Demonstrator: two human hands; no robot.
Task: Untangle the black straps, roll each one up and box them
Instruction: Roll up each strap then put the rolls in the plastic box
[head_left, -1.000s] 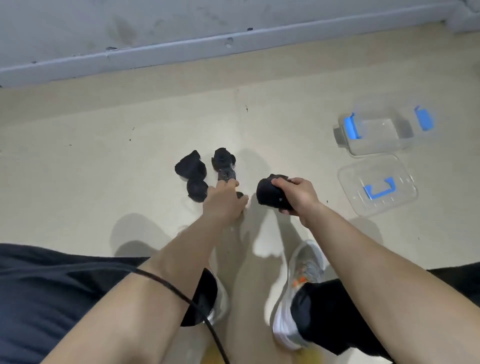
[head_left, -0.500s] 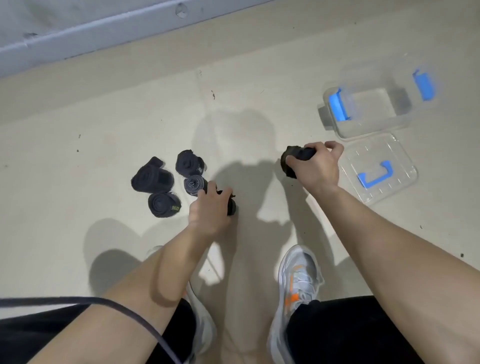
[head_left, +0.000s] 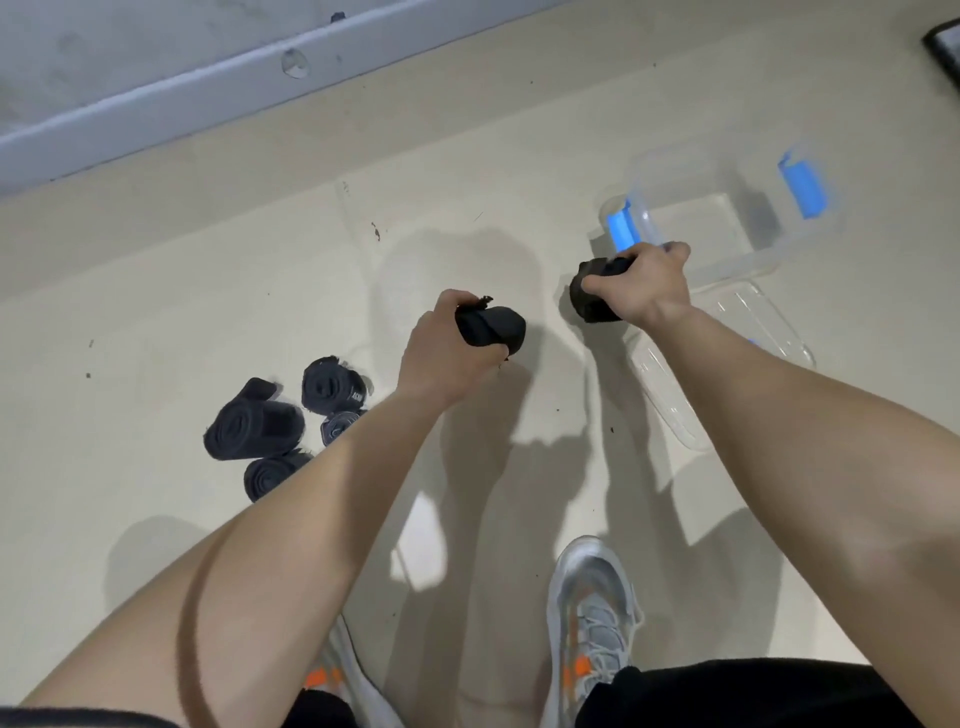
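- Just in front of my right hand, the clear plastic box with blue clips sits open.
- My right hand grips a rolled black strap, right by the box's near edge.
- My left hand grips a second black roll, farther from the box.
- I think the right one goes in first.

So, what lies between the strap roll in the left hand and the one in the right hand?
Nothing but bare, shadowed floor, seen in the head view. The left hand grips the left strap roll; the right hand grips the right strap roll.
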